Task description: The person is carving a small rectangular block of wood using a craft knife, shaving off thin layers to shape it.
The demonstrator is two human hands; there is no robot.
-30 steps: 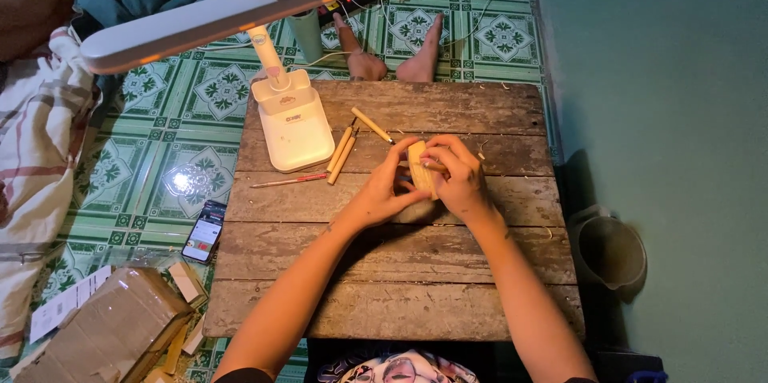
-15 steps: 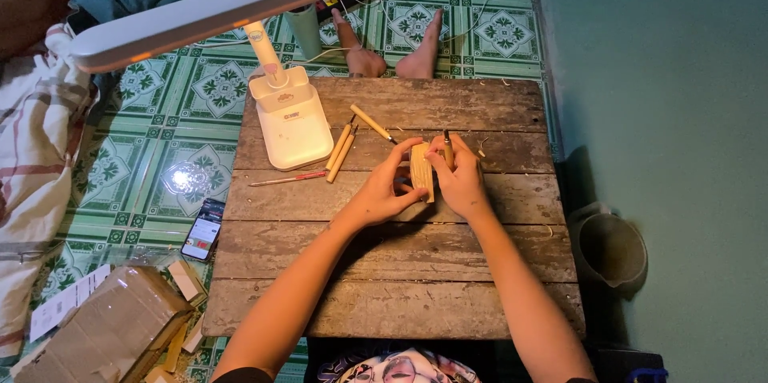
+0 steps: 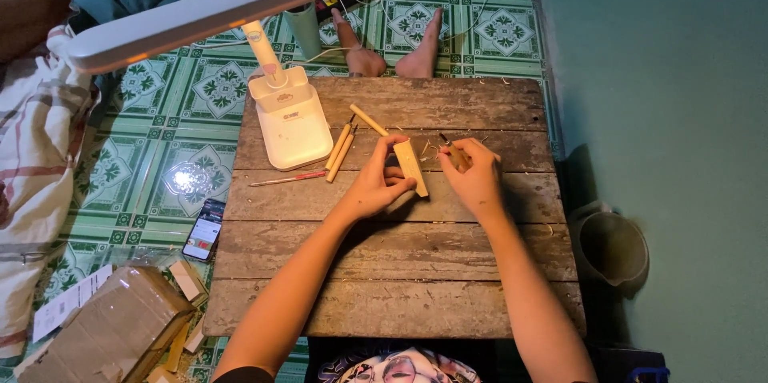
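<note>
The two hands have come apart; a moment ago they were both wrapped close around the flat pale wooden block [image 3: 410, 167], and now only the left hand [image 3: 376, 187] holds it, fingers curled shut on its lower end, so the block stands tilted up over the rough grey wooden plank table [image 3: 384, 271]. The right hand [image 3: 474, 179] has pulled a little to the side; it is closed on a small wooden-handled carving tool [image 3: 454, 152], its thin dark tip pointing up and away from the block, not touching it; so the cutting looks paused, I think. The white desk lamp [image 3: 288, 115], the loose wooden sticks [image 3: 340, 147] and the thin red pencil [image 3: 286, 179] lie where they lay before; pale shavings are scattered around the hands.
</note>
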